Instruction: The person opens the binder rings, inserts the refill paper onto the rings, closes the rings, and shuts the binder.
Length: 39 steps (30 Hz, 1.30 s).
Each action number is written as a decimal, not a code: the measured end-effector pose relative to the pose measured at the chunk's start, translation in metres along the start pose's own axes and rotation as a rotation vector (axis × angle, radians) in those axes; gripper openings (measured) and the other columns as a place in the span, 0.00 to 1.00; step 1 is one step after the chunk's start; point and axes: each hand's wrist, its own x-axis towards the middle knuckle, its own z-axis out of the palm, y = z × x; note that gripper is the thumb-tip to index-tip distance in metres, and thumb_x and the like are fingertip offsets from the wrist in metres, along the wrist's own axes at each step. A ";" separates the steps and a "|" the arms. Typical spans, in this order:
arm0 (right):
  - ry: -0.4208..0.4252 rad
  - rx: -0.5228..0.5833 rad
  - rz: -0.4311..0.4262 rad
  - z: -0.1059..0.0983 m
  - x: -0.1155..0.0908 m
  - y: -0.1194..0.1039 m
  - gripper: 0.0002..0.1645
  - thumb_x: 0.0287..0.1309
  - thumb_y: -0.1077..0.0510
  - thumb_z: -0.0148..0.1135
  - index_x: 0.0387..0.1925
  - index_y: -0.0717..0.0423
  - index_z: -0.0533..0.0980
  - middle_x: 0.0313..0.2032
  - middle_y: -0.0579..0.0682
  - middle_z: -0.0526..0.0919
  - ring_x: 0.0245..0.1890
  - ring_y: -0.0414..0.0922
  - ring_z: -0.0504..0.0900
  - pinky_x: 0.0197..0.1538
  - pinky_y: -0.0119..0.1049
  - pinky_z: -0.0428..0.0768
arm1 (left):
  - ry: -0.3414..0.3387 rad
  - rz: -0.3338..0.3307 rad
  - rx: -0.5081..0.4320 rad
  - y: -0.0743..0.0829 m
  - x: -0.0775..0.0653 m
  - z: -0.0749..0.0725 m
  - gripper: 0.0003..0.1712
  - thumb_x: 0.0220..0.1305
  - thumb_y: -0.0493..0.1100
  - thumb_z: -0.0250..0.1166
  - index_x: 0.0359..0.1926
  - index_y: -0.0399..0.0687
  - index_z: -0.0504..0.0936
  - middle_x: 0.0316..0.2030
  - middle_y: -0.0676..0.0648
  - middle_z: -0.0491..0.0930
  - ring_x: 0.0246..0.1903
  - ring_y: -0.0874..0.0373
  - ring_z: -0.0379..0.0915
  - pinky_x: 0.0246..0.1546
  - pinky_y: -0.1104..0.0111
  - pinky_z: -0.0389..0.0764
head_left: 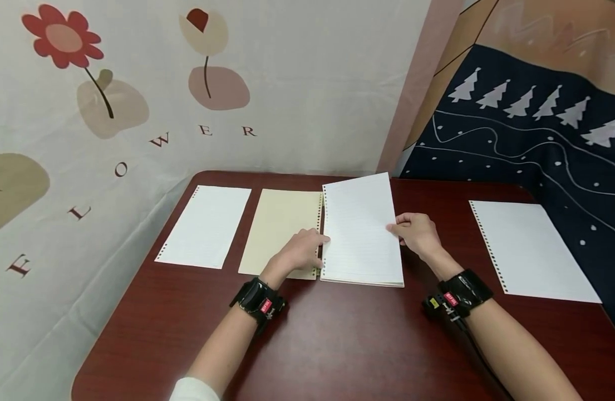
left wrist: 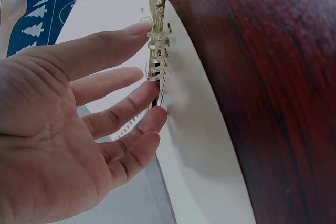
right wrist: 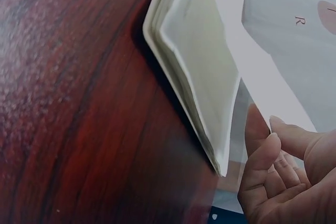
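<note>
An open ring-bound notebook lies on the table, its cream cover turned to the left and lined pages on the right. At its right edge my right hand pinches a lined sheet between thumb and forefinger. The sheet is lifted off the page stack beneath it. My left hand rests at the binding, fingers loosely bent. In the left wrist view its thumb touches the page side by the clear rings, and the other fingertips reach the cover side.
A loose punched sheet lies left of the notebook, and another loose sheet lies at the far right of the dark red table. A flower-printed cloth hangs behind, and a navy tree-patterned cloth hangs at the right.
</note>
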 end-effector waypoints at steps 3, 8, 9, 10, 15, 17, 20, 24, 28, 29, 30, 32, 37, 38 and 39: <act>0.005 -0.010 -0.004 -0.001 0.002 -0.001 0.17 0.64 0.52 0.62 0.45 0.62 0.78 0.36 0.56 0.85 0.31 0.53 0.79 0.31 0.38 0.76 | -0.004 -0.004 -0.003 0.001 0.000 -0.001 0.38 0.53 0.42 0.74 0.65 0.43 0.73 0.58 0.42 0.72 0.53 0.48 0.67 0.48 0.62 0.70; -0.002 -0.031 -0.009 0.000 0.004 0.000 0.17 0.65 0.52 0.62 0.46 0.62 0.78 0.37 0.56 0.85 0.31 0.52 0.79 0.31 0.38 0.76 | -0.010 0.014 -0.006 -0.001 0.003 -0.006 0.37 0.54 0.42 0.74 0.65 0.42 0.72 0.57 0.41 0.72 0.52 0.49 0.68 0.47 0.62 0.71; -0.006 -0.036 -0.009 0.000 0.005 0.001 0.17 0.65 0.52 0.61 0.46 0.62 0.78 0.37 0.56 0.85 0.31 0.52 0.79 0.31 0.38 0.76 | -0.011 0.010 -0.006 -0.002 0.003 -0.007 0.37 0.55 0.43 0.73 0.65 0.41 0.72 0.58 0.41 0.72 0.53 0.48 0.67 0.48 0.62 0.71; -0.009 -0.040 -0.006 0.000 0.006 0.002 0.17 0.65 0.52 0.61 0.46 0.62 0.78 0.36 0.56 0.85 0.31 0.52 0.80 0.31 0.38 0.76 | -0.008 0.001 -0.011 -0.002 0.005 -0.009 0.36 0.57 0.43 0.72 0.66 0.41 0.72 0.58 0.40 0.72 0.54 0.48 0.67 0.49 0.61 0.71; -0.022 -0.055 -0.002 0.003 0.007 0.007 0.18 0.66 0.52 0.61 0.46 0.63 0.78 0.32 0.55 0.85 0.31 0.53 0.80 0.31 0.39 0.76 | 0.047 -0.075 0.010 -0.006 0.021 -0.017 0.35 0.62 0.48 0.68 0.67 0.41 0.69 0.64 0.40 0.66 0.62 0.44 0.61 0.58 0.56 0.68; -0.024 -0.058 -0.002 0.004 0.006 0.008 0.18 0.66 0.52 0.60 0.47 0.63 0.78 0.31 0.54 0.84 0.30 0.52 0.80 0.31 0.39 0.76 | 0.061 -0.090 0.043 -0.007 0.030 -0.017 0.36 0.62 0.50 0.67 0.68 0.41 0.69 0.67 0.41 0.63 0.64 0.44 0.58 0.60 0.54 0.66; -0.030 -0.062 0.003 0.007 0.005 0.012 0.18 0.66 0.52 0.60 0.47 0.64 0.78 0.30 0.53 0.84 0.29 0.50 0.79 0.30 0.38 0.75 | 0.040 -0.088 0.092 -0.008 0.042 -0.015 0.38 0.64 0.52 0.65 0.69 0.40 0.66 0.71 0.42 0.58 0.68 0.44 0.53 0.63 0.53 0.62; -0.038 -0.065 0.009 0.009 0.004 0.016 0.19 0.66 0.52 0.60 0.47 0.65 0.78 0.29 0.53 0.83 0.27 0.48 0.79 0.30 0.38 0.75 | -0.009 -0.083 0.109 -0.008 0.054 -0.010 0.40 0.65 0.55 0.63 0.71 0.39 0.62 0.72 0.42 0.55 0.70 0.42 0.47 0.66 0.52 0.57; -0.038 -0.069 0.005 0.010 0.005 0.018 0.18 0.65 0.52 0.61 0.47 0.64 0.78 0.27 0.52 0.83 0.27 0.48 0.80 0.30 0.38 0.76 | -0.033 -0.097 0.119 -0.008 0.061 -0.006 0.42 0.66 0.58 0.61 0.72 0.41 0.60 0.73 0.43 0.52 0.72 0.43 0.43 0.68 0.53 0.53; -0.038 -0.072 0.003 0.010 0.006 0.018 0.18 0.65 0.52 0.61 0.46 0.64 0.78 0.27 0.52 0.83 0.27 0.48 0.80 0.31 0.38 0.76 | -0.034 -0.099 0.118 -0.008 0.062 -0.006 0.42 0.66 0.58 0.61 0.72 0.41 0.60 0.73 0.42 0.52 0.72 0.43 0.42 0.68 0.53 0.52; -0.038 -0.075 0.003 0.010 0.006 0.018 0.18 0.65 0.52 0.61 0.46 0.64 0.78 0.27 0.52 0.83 0.27 0.48 0.79 0.30 0.38 0.76 | -0.034 -0.099 0.115 -0.008 0.062 -0.006 0.42 0.66 0.58 0.61 0.72 0.41 0.60 0.73 0.42 0.51 0.72 0.43 0.42 0.68 0.53 0.52; -0.038 -0.081 0.001 0.010 0.007 0.016 0.18 0.65 0.52 0.61 0.46 0.63 0.78 0.26 0.52 0.82 0.27 0.48 0.79 0.30 0.38 0.75 | -0.035 -0.098 0.116 -0.008 0.063 -0.006 0.42 0.66 0.58 0.61 0.72 0.41 0.60 0.73 0.42 0.51 0.72 0.43 0.41 0.68 0.53 0.52; -0.041 -0.096 -0.010 0.007 0.010 0.012 0.18 0.65 0.53 0.61 0.46 0.64 0.78 0.25 0.53 0.81 0.27 0.49 0.78 0.29 0.38 0.75 | -0.037 -0.100 0.097 -0.009 0.064 -0.009 0.42 0.65 0.58 0.61 0.72 0.42 0.60 0.74 0.40 0.48 0.72 0.43 0.40 0.68 0.53 0.51; -0.041 -0.098 -0.012 0.006 0.011 0.012 0.18 0.65 0.53 0.61 0.46 0.65 0.78 0.25 0.53 0.81 0.27 0.49 0.78 0.29 0.38 0.75 | -0.035 -0.100 0.096 -0.009 0.065 -0.009 0.42 0.65 0.58 0.61 0.73 0.42 0.60 0.74 0.40 0.48 0.72 0.43 0.40 0.68 0.53 0.51; -0.042 -0.100 -0.014 0.006 0.011 0.011 0.18 0.65 0.53 0.61 0.47 0.65 0.78 0.25 0.53 0.81 0.28 0.49 0.78 0.29 0.38 0.75 | -0.034 -0.100 0.095 -0.009 0.065 -0.009 0.42 0.65 0.58 0.61 0.73 0.43 0.60 0.74 0.40 0.48 0.72 0.43 0.40 0.68 0.53 0.51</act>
